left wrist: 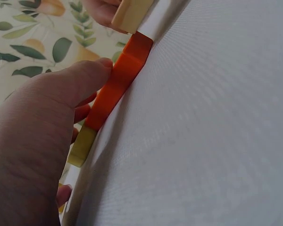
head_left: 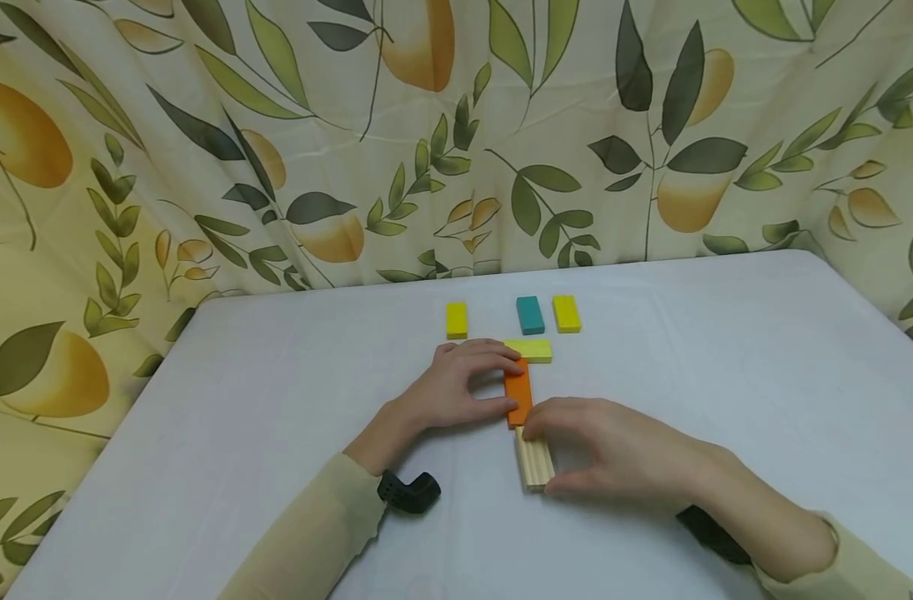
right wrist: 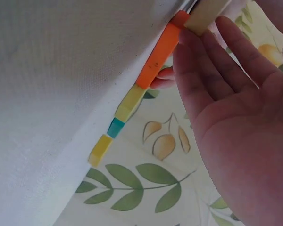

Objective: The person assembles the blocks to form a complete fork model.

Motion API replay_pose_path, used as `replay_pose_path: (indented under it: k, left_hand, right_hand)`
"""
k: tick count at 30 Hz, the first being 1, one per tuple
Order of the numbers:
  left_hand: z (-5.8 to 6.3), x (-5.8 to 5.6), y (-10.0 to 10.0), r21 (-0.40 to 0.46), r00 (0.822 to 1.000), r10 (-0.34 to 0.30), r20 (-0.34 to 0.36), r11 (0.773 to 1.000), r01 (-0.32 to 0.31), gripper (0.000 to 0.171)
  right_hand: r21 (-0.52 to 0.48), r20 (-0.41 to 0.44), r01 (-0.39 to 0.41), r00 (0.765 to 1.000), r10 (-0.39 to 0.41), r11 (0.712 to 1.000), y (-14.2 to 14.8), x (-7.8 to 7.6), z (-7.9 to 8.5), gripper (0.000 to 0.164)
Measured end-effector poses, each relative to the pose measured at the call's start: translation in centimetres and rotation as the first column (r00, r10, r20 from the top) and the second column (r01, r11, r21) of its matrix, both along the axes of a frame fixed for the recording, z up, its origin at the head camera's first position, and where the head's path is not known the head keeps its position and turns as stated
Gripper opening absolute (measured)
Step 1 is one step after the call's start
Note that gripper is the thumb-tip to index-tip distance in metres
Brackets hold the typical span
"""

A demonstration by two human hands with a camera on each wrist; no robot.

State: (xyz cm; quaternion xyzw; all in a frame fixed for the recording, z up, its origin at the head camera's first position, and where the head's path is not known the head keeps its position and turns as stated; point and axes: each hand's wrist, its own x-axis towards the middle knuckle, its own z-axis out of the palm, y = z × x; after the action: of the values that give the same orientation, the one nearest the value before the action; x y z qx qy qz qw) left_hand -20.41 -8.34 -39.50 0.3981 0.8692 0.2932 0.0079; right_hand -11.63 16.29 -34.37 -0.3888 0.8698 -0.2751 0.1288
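An orange block (head_left: 519,393) lies lengthwise on the white cloth. The left hand (head_left: 459,387) holds it from the left, thumb near its lower part and a fingertip near its far end; the thumb (left wrist: 92,77) shows against its side in the left wrist view. Touching its far end is a yellow-green block (head_left: 531,351), set crosswise. At its near end a plain wooden block (head_left: 534,462) with lengthwise lines continues the row. The right hand (head_left: 614,450) grips that wooden block, fingers at its far end and thumb at its near corner.
Behind the row stand a yellow block (head_left: 457,320), a teal block (head_left: 530,316) and another yellow block (head_left: 566,314). A white cloth (head_left: 276,383) covers the table. Past its back edge hangs a leaf-and-fruit patterned curtain (head_left: 456,200).
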Motion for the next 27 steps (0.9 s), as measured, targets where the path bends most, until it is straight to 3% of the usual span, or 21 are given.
replay_pose_path:
  k: [12,20,27]
  left_hand:
    - [0.09,-0.16,0.12,0.000,1.000,0.003,0.005,1.000,-0.003,0.035]
    - [0.05,-0.07,0.09,0.007,1.000,0.002,0.011,1.000,-0.002,0.035]
    - [0.07,-0.03,0.06,0.008,1.000,0.002,0.005,1.000,-0.002,0.036]
  right_hand:
    - [0.041,0.016,-0.020,1.000,0.020,0.999,-0.17,0.21,-0.33,0.042]
    - [0.072,-0.008,0.040,0.999,-0.039,0.997,-0.06,0.24,-0.35,0.040]
    - [0.073,0.011,0.033,0.999,-0.034,0.997,0.17,0.16,-0.23,0.038]
